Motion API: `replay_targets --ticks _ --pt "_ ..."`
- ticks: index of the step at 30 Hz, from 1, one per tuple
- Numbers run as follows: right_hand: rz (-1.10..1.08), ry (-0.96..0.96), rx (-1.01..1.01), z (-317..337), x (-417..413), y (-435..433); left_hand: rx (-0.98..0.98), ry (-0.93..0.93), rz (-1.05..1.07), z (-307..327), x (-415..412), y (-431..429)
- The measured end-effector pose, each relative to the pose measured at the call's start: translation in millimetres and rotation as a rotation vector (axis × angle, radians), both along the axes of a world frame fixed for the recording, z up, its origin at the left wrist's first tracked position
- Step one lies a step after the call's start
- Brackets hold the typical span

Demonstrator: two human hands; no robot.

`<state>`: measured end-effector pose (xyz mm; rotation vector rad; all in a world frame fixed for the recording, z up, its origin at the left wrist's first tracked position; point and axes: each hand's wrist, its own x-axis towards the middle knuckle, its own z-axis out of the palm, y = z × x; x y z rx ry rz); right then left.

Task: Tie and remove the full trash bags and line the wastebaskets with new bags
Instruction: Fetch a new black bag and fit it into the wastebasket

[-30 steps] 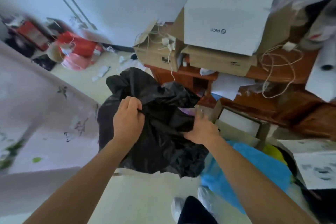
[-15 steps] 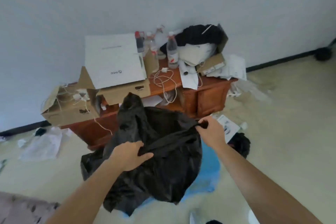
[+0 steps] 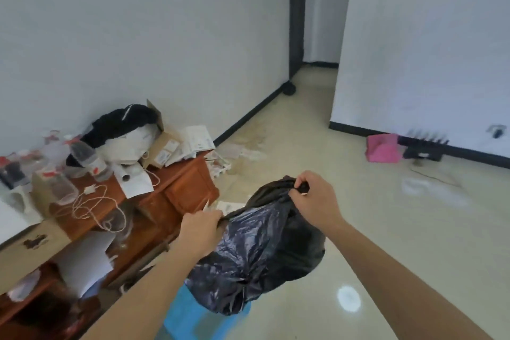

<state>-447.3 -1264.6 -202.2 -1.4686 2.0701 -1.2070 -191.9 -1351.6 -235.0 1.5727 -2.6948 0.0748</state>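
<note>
A full black trash bag (image 3: 259,254) hangs in the air in front of me, bulging and crinkled. My left hand (image 3: 201,232) grips a stretched strip of the bag's top at its left side. My right hand (image 3: 311,201) pinches the gathered neck of the bag at its upper right. Under the bag, a blue wastebasket (image 3: 193,317) shows at the bottom of the view, mostly hidden by the bag and my left forearm.
A low wooden cabinet (image 3: 176,196) on the left carries boxes, bottles, cables and papers. Papers litter the floor beside it. A pink object (image 3: 382,148) and a black rack (image 3: 423,146) sit by the right wall. A doorway (image 3: 320,36) opens ahead.
My view has swung right, from the cabinet toward the doorway. The bag has come up off the wastebasket, and both hands have drawn its top tighter.
</note>
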Motion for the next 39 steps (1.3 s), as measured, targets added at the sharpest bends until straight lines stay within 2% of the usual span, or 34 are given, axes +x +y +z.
replay_targets --ticks 4,7,9,12,14,20,22,24,26,28,32,39 --pt "-0.266 0.075 0.071 -6.8 -139.6 89.3 0.055 0.22 -0.142 1.1 -164.2 42.2" --pt "-0.517 0.35 0.04 -13.7 -233.3 164.2 0.083 0.318 -0.282 4.1 -293.0 91.9" --pt "-0.471 0.541 0.0 -11.5 -276.0 195.2 0.096 0.35 -0.337 8.3 -350.0 117.0" --pt "-0.32 0.651 0.188 -16.6 -357.0 253.6 0.127 0.387 -0.515 12.1 -460.1 169.0" --pt "-0.286 0.635 0.35 -26.9 -403.8 283.3 0.164 0.406 -0.634 14.7 -524.3 199.1" --pt "-0.39 0.488 0.674 -54.6 -542.0 338.3 0.309 0.338 -0.894 -3.6 -681.3 246.7" --pt "-0.387 0.369 0.755 -60.7 -588.2 352.8 0.356 0.324 -0.939 -13.0 -736.8 254.5" --pt "-0.418 0.245 0.767 -64.5 -635.5 365.1 0.382 0.327 -0.949 -19.1 -799.1 260.0" --pt "-0.46 0.218 0.742 -64.2 -686.6 379.2 0.416 0.335 -0.944 -20.3 -864.7 266.7" --pt "-0.498 0.281 0.732 -60.6 -736.9 396.6 0.464 0.328 -0.961 -15.0 -930.5 278.4" --pt "-0.61 0.539 0.76 -60.1 -832.5 444.8 0.47 0.283 -1.108 6.5 -1057.7 317.4" --pt "-0.844 0.363 0.821 -60.9 -1003.6 542.0 0.362 0.233 -1.284 13.2 -1263.6 406.7"
